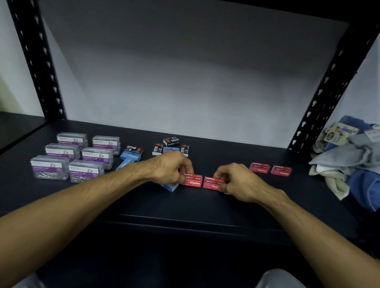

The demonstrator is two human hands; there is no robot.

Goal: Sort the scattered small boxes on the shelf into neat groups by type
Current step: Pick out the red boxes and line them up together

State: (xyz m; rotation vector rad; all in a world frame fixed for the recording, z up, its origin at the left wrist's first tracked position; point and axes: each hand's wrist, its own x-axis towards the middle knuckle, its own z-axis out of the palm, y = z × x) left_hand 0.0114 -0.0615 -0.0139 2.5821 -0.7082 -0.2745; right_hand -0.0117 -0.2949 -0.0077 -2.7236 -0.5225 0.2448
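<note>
While both forearms reach in over the dark shelf [178, 210], the left hand [170, 167] pinches a red staples box [192, 180] by its left end, fingers curled narrow around it, and the right hand [238, 181] grips a second red staples box [212, 183] by its right end in the same tight pinch. The 2 boxes lie flat near the middle of the shelf, end to end, just beside each other with a thin gap between them. Well apart to the right, 2 more red staples boxes [270, 169] sit side by side in a row. On the left, 6 clear paper clip boxes [76, 156] stand in 2 columns of 3. Blue staples boxes [131, 156] lie loosely between the clip boxes and the left wrist, and 1 more blue box [170, 186] shows just under the left hand. Behind the hands, small black-and-white boxes [171, 145] cluster near the back. A heap of folded cloths [363, 167] fills the shelf's right end.
</note>
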